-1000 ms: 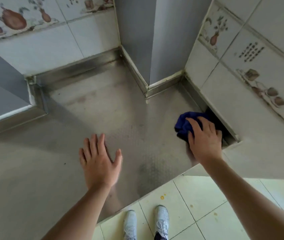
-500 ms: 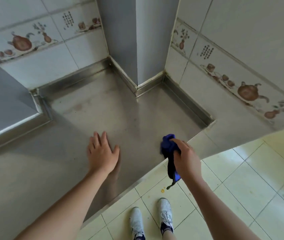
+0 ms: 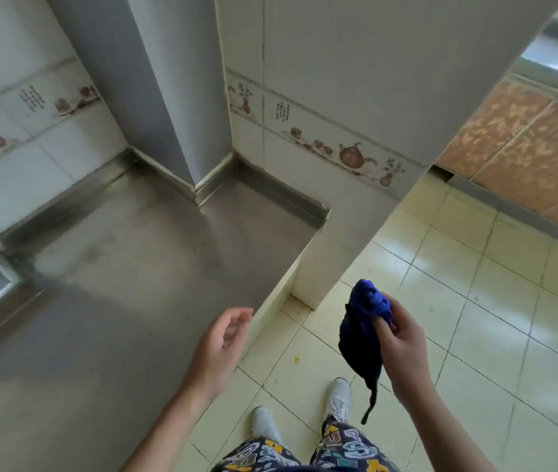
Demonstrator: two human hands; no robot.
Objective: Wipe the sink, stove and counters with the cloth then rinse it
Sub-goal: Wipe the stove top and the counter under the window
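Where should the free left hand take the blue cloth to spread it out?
Probably the hanging lower end of the blue cloth, coming from its left side. The right hand already bunches the top, and the tail dangles free over the floor, facing the open left hand.

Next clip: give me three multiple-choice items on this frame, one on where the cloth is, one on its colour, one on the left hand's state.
1. Where is the cloth?
A. flat on the counter
B. in the right hand, above the floor
C. on the floor

2. Its colour?
A. blue
B. yellow
C. white

3. The left hand is:
A. gripping the cloth
B. pressed flat on the counter
C. open, holding nothing

Answers: 1 B, fingers pinch it over the tiles; 2 A, deep blue fabric; 3 C, its relaxed fingers hold nothing.
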